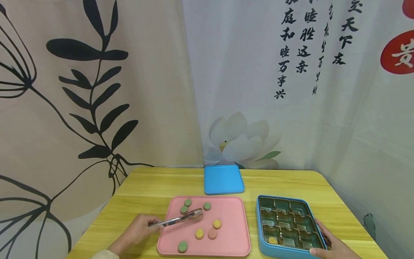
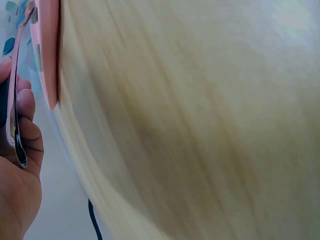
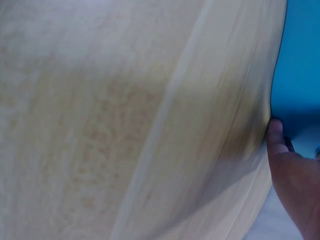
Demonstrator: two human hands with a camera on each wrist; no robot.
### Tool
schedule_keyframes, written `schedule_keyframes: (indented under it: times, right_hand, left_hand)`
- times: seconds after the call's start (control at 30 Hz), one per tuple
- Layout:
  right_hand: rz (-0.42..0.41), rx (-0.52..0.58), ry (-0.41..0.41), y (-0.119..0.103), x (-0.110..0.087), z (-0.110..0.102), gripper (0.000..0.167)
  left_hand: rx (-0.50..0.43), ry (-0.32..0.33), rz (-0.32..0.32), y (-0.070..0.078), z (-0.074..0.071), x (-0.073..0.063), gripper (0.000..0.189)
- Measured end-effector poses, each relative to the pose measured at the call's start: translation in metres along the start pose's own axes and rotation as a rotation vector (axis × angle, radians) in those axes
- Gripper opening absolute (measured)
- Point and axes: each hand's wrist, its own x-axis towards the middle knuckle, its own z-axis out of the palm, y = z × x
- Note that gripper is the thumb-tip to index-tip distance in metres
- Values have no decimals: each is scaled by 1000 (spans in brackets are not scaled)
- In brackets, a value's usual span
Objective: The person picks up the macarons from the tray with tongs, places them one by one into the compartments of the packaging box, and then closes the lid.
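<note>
My left hand (image 1: 140, 227) grips a pair of metal tongs (image 1: 174, 220) whose tips reach over the pink tray (image 1: 231, 223); no cookie shows between the tips. Just behind the tongs sits a green cookie (image 1: 183, 209). A yellow cookie (image 1: 217, 224), a pink cookie (image 1: 212, 233) and several others lie spread on the tray. At the right, my right hand (image 1: 334, 242) holds the near right corner of a blue box (image 1: 284, 250), thumb at its rim. Inside is a divided dark insert; one yellow cookie (image 1: 272, 240) rests in its near left compartment.
A blue lid (image 1: 224, 179) lies flat behind the pink tray. Everything stands on a yellow wood-grain table (image 1: 142, 183), with a printed curtain (image 1: 161, 90) hanging behind it. A narrow strip of table separates tray and box.
</note>
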Motion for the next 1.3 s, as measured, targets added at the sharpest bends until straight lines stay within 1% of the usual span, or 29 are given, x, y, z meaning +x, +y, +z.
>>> schedule_keyframes:
  times: [0.17, 0.33, 0.43, 0.57, 0.67, 0.87, 1.0, 1.2, 1.3]
  right_hand:
    - [7, -3, 6, 0, 0, 0, 90]
    - [16, 5, 13, 0, 1, 0, 91]
    - [24, 4, 2, 0, 1, -1, 91]
    - [28, -3, 4, -2, 0, 0, 91]
    - [28, -8, 24, -5, -1, 2, 91]
    - [39, -31, 50, -6, -2, 4, 91]
    - [43, -40, 62, -6, -1, 4, 91]
    - [45, -33, 70, -5, 0, 4, 93]
    - [40, -33, 57, -5, -1, 4, 92]
  left_hand:
    - [20, 5, -16, 4, -1, 3, 11]
    - [31, 30, -41, 12, 1, 8, 13]
    - [37, 36, -34, 17, 2, 11, 14]
    - [12, 8, -14, 23, 3, 16, 19]
    - [-3, -8, 6, 30, 4, 20, 20]
    - [16, 1, 48, 44, 11, 31, 14]
    - [-3, -1, 78, 54, 18, 40, 13]
    - [-6, -15, 126, 72, 32, 55, 23]
    - [-20, -22, 150, 82, 41, 63, 19]
